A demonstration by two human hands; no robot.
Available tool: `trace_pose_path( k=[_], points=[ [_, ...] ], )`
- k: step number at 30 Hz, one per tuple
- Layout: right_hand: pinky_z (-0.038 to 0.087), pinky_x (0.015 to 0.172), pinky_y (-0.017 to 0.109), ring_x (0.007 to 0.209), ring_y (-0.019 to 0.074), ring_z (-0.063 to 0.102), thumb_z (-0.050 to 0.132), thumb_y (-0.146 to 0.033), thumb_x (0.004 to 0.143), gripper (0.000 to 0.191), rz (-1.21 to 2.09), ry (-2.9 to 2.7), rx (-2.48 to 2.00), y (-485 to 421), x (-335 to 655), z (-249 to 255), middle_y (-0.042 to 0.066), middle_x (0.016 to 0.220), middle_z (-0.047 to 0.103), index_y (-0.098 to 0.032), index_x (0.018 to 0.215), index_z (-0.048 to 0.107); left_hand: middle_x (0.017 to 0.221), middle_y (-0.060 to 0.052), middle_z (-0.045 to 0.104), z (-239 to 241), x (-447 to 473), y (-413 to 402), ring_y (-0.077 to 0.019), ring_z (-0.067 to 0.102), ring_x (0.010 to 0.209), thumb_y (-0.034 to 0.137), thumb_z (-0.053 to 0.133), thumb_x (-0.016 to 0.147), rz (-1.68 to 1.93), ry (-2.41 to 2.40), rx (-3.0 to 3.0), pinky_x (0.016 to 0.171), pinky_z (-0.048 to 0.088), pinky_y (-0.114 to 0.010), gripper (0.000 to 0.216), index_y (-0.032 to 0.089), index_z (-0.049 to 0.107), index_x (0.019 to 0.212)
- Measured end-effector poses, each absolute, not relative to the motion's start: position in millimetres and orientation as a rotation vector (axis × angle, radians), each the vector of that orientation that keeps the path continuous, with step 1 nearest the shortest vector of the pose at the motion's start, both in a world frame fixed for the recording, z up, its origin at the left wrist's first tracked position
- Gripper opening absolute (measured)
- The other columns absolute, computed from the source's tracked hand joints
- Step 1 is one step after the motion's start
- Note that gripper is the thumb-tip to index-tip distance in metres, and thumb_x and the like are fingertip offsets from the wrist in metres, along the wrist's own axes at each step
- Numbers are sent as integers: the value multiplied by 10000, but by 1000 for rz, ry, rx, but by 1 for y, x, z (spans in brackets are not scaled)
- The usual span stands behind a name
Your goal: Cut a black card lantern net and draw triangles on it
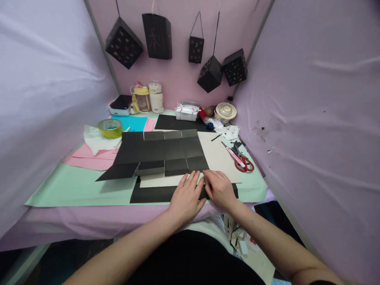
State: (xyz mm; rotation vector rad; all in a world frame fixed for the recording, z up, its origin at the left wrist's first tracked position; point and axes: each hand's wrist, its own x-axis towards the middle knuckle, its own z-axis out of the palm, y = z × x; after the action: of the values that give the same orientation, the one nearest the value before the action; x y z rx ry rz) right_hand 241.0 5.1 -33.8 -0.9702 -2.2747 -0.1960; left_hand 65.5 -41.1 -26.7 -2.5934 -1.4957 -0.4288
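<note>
A black card sheet [166, 148] with creases, slits and partly raised flaps lies across a pale board [162, 181]. My left hand [187, 196] rests flat, its fingers stretched out over the board below the sheet's near edge. Beside it, my right hand [219, 188] is curled, with its fingertips at the near right corner of the card sheet; its thumb is mostly hidden. A second black sheet [151, 195] sticks out from under the board, beneath both hands.
Red-handled scissors [248, 165] and a pink craft knife [235, 156] lie at the right. Yellow tape [110, 128], pink paper [92, 158] and blue paper [130, 122] are at the left. Markers [187, 111] and a white bottle [156, 97] stand behind. Black paper boxes [124, 42] hang above.
</note>
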Motion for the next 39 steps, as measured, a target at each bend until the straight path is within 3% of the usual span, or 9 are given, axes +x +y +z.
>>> trace_pose_path(
  k=[11, 16, 23, 32, 39],
  points=[
    [421, 1010, 462, 1095, 262, 557, 492, -121, 879, 413, -139, -2434, -1060, 6, 240, -29, 116, 1160, 649, -171, 1282, 573, 1376, -157, 570, -20, 32, -43, -308, 488, 1285, 442, 503, 947, -417, -1726, -2416, 1105, 342, -455, 557, 81, 514, 1370],
    [324, 1112, 493, 1078, 248, 542, 500, -170, 898, 417, -135, -2476, -1111, 6, 239, -26, 105, 1110, 619, -198, 1306, 577, 1351, -154, 578, -21, 31, -41, -316, 490, 1258, 444, 518, 942, -392, -1695, -2441, 1072, 374, -443, 563, 105, 504, 1391],
    [318, 1116, 491, 1052, 254, 529, 546, -265, 888, 416, -83, -2443, -1152, 4, 237, -25, 101, 1111, 602, -196, 1295, 593, 1306, -137, 598, -18, 32, -41, -319, 510, 1224, 463, 524, 936, -396, -1676, -2425, 1026, 394, -453, 502, 223, 540, 1377],
    [309, 1124, 479, 1057, 254, 526, 538, -280, 903, 409, -100, -2445, -1169, 5, 237, -26, 101, 1121, 608, -196, 1299, 596, 1339, -152, 590, -22, 31, -39, -315, 496, 1248, 491, 485, 947, -372, -1649, -2422, 1045, 366, -447, 555, 119, 534, 1356],
    [314, 1119, 489, 1057, 261, 529, 531, -287, 910, 402, -113, -2438, -1160, 5, 237, -27, 105, 1115, 606, -199, 1297, 594, 1337, -156, 583, -22, 30, -40, -318, 486, 1247, 506, 505, 934, -441, -1667, -2431, 1045, 361, -449, 587, 125, 510, 1380]
  ],
)
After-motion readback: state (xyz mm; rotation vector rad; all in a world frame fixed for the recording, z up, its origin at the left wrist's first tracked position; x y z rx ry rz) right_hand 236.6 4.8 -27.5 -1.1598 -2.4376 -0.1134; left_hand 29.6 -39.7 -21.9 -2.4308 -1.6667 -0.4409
